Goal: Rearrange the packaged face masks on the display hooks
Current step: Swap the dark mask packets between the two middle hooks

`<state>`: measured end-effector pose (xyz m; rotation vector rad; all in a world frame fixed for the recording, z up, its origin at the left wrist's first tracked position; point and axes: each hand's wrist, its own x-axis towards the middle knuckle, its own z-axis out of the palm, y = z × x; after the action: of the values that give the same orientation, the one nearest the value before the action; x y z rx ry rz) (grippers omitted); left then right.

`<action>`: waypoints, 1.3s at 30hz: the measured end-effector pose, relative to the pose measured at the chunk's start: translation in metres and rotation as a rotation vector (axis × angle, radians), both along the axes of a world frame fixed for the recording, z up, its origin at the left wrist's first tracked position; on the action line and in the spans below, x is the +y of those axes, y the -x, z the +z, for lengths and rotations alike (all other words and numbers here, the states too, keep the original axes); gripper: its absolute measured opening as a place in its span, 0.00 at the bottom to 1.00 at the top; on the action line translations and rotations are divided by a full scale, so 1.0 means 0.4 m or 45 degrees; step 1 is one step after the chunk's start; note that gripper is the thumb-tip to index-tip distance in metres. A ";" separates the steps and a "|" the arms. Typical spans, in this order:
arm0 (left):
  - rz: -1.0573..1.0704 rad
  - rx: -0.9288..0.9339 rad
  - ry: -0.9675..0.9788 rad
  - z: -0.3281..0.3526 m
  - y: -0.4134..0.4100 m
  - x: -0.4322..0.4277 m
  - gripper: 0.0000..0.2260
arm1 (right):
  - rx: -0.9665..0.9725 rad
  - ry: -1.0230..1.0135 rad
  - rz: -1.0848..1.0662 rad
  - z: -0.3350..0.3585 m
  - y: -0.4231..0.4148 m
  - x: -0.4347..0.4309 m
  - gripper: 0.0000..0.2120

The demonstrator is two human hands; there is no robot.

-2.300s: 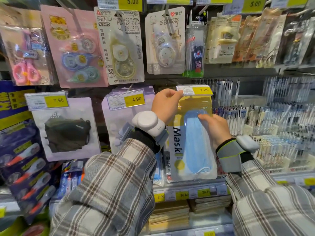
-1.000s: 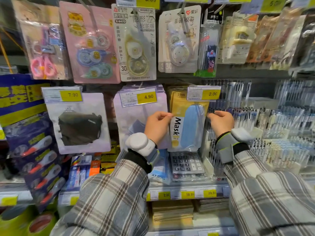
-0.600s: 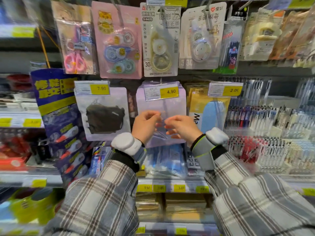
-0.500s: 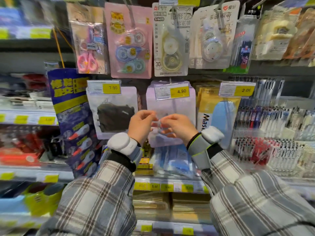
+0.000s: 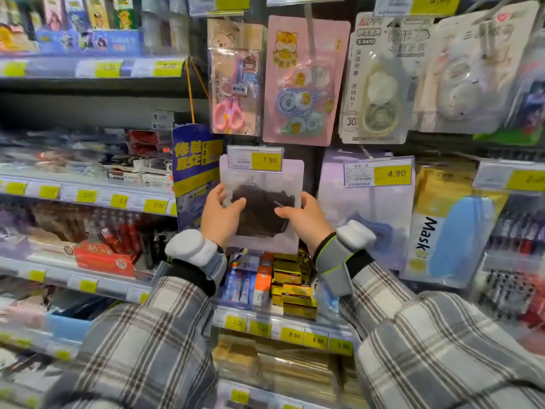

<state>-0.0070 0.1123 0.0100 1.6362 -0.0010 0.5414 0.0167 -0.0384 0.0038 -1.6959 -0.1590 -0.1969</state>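
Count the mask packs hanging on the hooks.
3: the black mask pack, held between left hand and right hand under the 7.90 tag; the lavender pack under the 4.90 tag; the yellow pack far right. More may hang behind them.

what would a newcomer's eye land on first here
Dead centre, the pale lilac pack holding a black face mask sits in the grip of the left hand and right hand, thumbs on its front, under a yellow 7.90 price tag. At the right, the yellow pack with a blue mask and the word Mask hangs bright. Above, the pink card of correction tapes stands out.
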 end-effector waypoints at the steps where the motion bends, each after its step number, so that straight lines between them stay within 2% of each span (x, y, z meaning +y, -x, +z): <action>1: -0.005 0.012 -0.006 -0.003 -0.002 -0.001 0.27 | 0.032 0.021 -0.023 0.028 0.053 0.007 0.47; 3: 0.004 0.054 -0.012 -0.004 -0.012 0.014 0.32 | 0.093 0.038 -0.070 0.047 0.074 0.027 0.43; 8: -0.077 0.105 -0.050 0.006 -0.053 0.047 0.36 | 0.108 0.038 -0.085 0.038 0.029 0.033 0.45; 14: -0.148 0.007 -0.108 0.005 -0.068 0.054 0.26 | 0.057 0.049 -0.109 0.037 0.019 0.043 0.43; 17: -0.166 -0.031 -0.123 -0.009 -0.065 0.058 0.27 | 0.077 -0.008 -0.121 0.032 0.024 0.046 0.41; 21: -0.160 -0.056 -0.117 -0.015 -0.049 0.057 0.28 | 0.043 -0.024 -0.116 -0.008 -0.012 0.049 0.49; 23: -0.154 -0.061 -0.101 -0.015 -0.041 0.058 0.29 | 0.052 -0.016 -0.118 -0.037 -0.048 0.045 0.49; 26: -0.138 -0.062 -0.087 -0.014 -0.021 0.058 0.29 | 0.042 0.045 -0.145 0.004 0.032 0.055 0.49; 31: -0.100 -0.046 -0.062 -0.009 0.008 0.060 0.23 | 0.009 0.080 -0.228 0.028 0.090 0.044 0.35; 39: -0.044 -0.022 -0.050 -0.005 0.047 0.043 0.19 | -0.061 -0.026 -0.326 0.032 0.108 0.020 0.28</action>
<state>-0.0257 0.1294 0.0081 1.6665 -0.0528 0.5321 -0.0267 -0.0303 0.0165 -1.6893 0.0255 -0.4292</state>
